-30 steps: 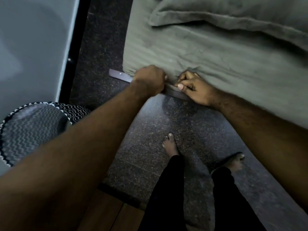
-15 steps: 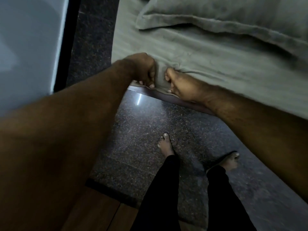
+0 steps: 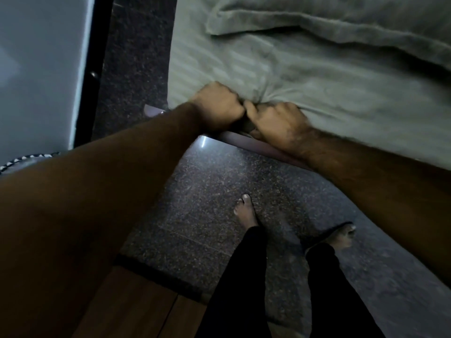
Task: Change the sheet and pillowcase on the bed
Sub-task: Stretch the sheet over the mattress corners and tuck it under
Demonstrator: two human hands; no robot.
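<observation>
A grey-green striped sheet (image 3: 305,76) covers the mattress, and its edge hangs over the near side of the bed. A pillow (image 3: 329,23) in matching fabric lies on top at the back. My left hand (image 3: 217,106) and my right hand (image 3: 278,123) are side by side at the mattress edge near its corner, both clenched on bunched sheet fabric. Creases fan out from the grip. The pale bed frame rail (image 3: 244,140) shows just below the hands.
Dark speckled stone floor (image 3: 207,191) runs beside the bed, with my bare feet on it. A pale wall with a black edge strip (image 3: 92,69) stands at the left. A zigzag-patterned item (image 3: 26,158) peeks out behind my left forearm. A wooden surface (image 3: 136,306) lies at the bottom.
My hands have drawn together and gathered the sheet edge into a tighter bunch, rising from the frame rail up onto the mattress side. The camera shifted a little.
</observation>
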